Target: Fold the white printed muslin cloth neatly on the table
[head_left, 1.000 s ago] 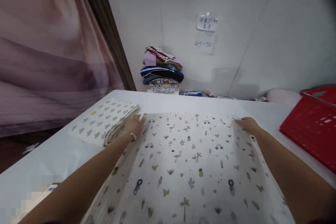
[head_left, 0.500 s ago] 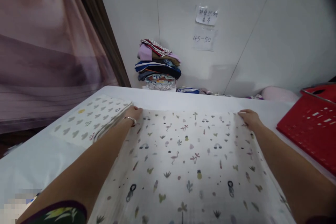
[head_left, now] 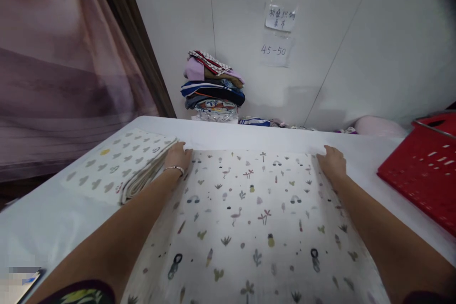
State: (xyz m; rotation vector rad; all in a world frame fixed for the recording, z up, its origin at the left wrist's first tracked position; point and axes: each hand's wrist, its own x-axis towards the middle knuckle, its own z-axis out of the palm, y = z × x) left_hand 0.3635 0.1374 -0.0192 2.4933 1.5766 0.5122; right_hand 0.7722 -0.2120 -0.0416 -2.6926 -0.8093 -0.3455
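A white cloth printed with small flamingos, palms and pineapples lies spread flat on the white table in front of me. My left hand, with a bracelet on the wrist, rests on the cloth's far left corner. On the far right corner lies my right hand, fingers flat. Whether the fingers pinch the fabric or only press on it is not clear. Both forearms reach forward along the cloth's side edges.
A folded stack of cloths with a grey heart print lies just left of my left hand. A red plastic basket stands at the right edge. Folded clothes are piled against the wall, below two paper notes. A curtain hangs at left.
Both hands stayed at the cloth's far corners, shifting slightly. The far edge now lies straighter and flatter. The view has tilted a little.
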